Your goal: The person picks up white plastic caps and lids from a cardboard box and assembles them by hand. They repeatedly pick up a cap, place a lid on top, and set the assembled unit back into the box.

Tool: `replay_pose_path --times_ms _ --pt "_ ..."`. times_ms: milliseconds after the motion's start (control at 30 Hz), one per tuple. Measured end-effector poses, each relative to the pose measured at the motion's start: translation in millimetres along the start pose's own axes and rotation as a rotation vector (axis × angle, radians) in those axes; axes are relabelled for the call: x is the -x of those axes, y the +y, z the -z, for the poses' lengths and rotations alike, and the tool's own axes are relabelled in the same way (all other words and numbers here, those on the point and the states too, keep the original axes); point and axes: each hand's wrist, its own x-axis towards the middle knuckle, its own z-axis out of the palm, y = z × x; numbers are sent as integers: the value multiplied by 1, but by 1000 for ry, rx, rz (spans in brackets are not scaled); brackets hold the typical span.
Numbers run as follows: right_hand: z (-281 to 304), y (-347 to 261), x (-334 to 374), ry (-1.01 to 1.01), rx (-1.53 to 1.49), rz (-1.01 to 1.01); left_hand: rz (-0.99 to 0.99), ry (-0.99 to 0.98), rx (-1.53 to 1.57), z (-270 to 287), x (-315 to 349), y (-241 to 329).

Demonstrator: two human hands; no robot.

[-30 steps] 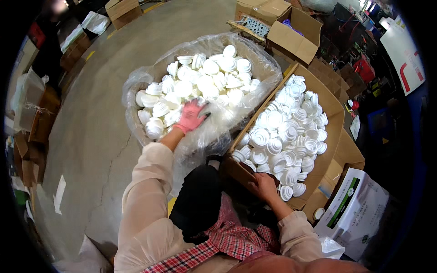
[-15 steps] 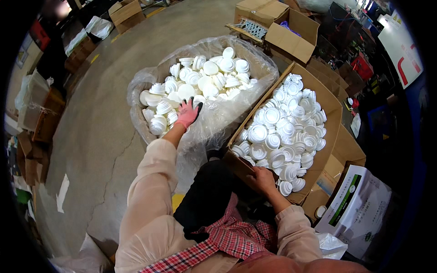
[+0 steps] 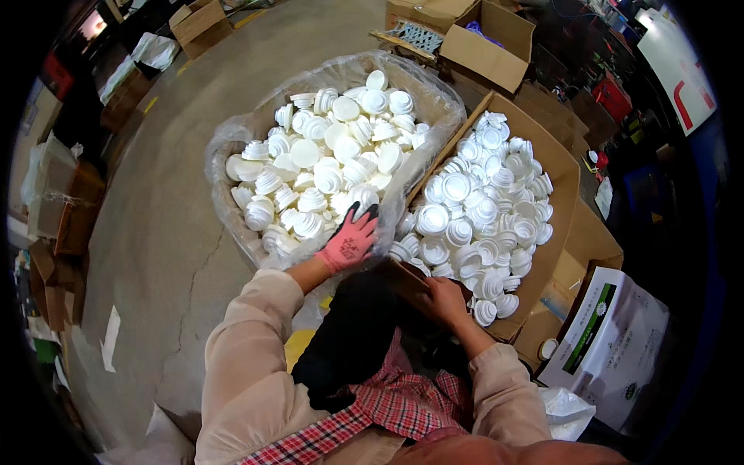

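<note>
My left hand [image 3: 350,242], in a pink glove with black fingertips, lies with its fingers apart on the clear plastic liner [image 3: 395,221] at the near right side of a lined box. Inside that box is a heap of white, round, stepped plastic caps [image 3: 306,153], just beyond my fingertips. My right hand [image 3: 446,301] is bare, its fingers curled over the near edge of a cardboard box [image 3: 570,167] on the right. Similar white ringed caps [image 3: 480,209] fill this second box. Its fingertips are partly hidden.
An open cardboard carton [image 3: 488,58] stands beyond the two boxes. At the right is a white printed carton [image 3: 612,341] beside more cardboard. A tan carton [image 3: 200,29] sits on the concrete floor [image 3: 174,225] at the far left, and a paper strip [image 3: 111,339] lies nearer.
My left hand has come nearer and to the right, and the liner has drawn back with it, baring more caps. My right hand stays on the box edge. The view has shifted slightly.
</note>
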Motion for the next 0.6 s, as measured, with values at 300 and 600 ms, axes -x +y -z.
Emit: replay_pose_path --times_ms 300,600 --pt "-6 0 -2 -50 42 0 -164 -261 -135 -129 66 -8" --pt "86 -1 46 280 -129 204 -149 -377 -122 45 49 10"
